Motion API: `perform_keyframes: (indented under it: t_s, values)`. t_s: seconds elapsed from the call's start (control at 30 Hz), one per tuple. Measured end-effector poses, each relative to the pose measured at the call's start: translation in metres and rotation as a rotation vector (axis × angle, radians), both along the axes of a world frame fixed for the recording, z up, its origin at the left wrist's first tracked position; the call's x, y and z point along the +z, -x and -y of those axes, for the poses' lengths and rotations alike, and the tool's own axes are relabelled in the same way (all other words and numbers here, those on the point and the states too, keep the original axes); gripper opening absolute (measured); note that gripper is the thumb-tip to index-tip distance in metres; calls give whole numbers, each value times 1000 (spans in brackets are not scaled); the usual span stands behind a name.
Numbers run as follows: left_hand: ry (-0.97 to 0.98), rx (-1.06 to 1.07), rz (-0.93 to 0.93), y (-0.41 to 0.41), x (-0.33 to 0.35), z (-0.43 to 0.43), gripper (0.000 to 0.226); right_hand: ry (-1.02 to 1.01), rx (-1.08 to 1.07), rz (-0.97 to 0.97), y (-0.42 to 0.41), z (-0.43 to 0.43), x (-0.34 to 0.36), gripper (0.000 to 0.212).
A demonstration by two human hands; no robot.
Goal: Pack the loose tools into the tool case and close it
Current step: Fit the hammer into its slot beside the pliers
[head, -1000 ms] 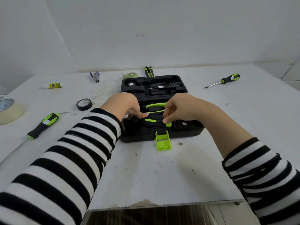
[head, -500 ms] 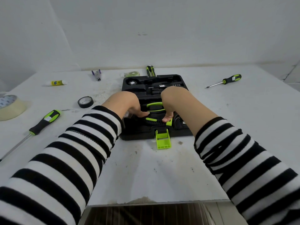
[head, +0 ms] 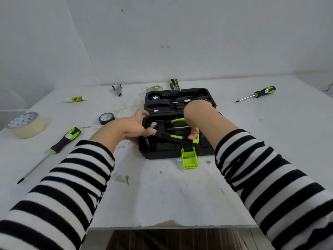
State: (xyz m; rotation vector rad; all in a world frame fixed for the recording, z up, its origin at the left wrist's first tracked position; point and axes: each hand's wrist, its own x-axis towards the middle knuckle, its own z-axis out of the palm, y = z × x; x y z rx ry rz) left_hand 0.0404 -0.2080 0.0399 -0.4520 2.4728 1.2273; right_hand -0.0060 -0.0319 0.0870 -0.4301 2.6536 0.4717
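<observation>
The black tool case (head: pixel 201 95) lies open in the middle of the table, its green latch (head: pixel 190 158) folded out toward me. In its near half lie a hammer (head: pixel 173 138) with a black and green handle and green-handled pliers (head: pixel 178 121). My left hand (head: pixel 126 130) is at the case's left edge with its fingers apart and its thumb against the hammer's metal head. My right hand (head: pixel 195 120) bends down over the case, thumb pressed on the handle's right end; its fingers are hidden. Two loose screwdrivers lie outside, one to the left (head: pixel 66 139) and one at the far right (head: pixel 261 92).
A utility knife (head: pixel 173 83) and a greenish tape measure (head: pixel 155 88) lie behind the case. A black tape roll (head: pixel 106 118), a masking tape roll (head: pixel 27 125), a glue stick (head: pixel 74 99) and a purple stapler (head: pixel 118 89) sit to the left. The table's front edge (head: pixel 171 225) is near me.
My left hand has slid left off the hammer handle, and the hammer's head now shows. My right hand has turned downward over the handle's right end.
</observation>
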Motion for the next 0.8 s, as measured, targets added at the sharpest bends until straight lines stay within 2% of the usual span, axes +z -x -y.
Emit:
perform_keyframes:
  t_s: [0.07, 0.17, 0.2, 0.27, 0.4, 0.7, 0.8]
  values:
    - [-54, -14, 5, -1, -1, 0, 69, -95, 38, 17, 2, 1, -2, 77]
    - [-7, -41, 25, 0, 3, -7, 27, -115, 67, 26, 6, 0, -5, 87]
    - [26, -39, 28, 1, 5, -8, 21, -106, 58, 39, 7, -3, -5, 86]
    - [69, -29, 42, 4, 6, -9, 24, -90, 39, 81, 10, -7, -4, 80]
    - [176, -25, 69, 7, 7, -11, 49, -68, 51, 90, 11, -10, -1, 75]
    - [411, -75, 7, -6, 15, -26, 20, -168, 105, 36, 15, 1, -10, 78]
    - [391, -83, -26, -8, 14, -25, 16, -163, 119, -4, 13, 4, -11, 82]
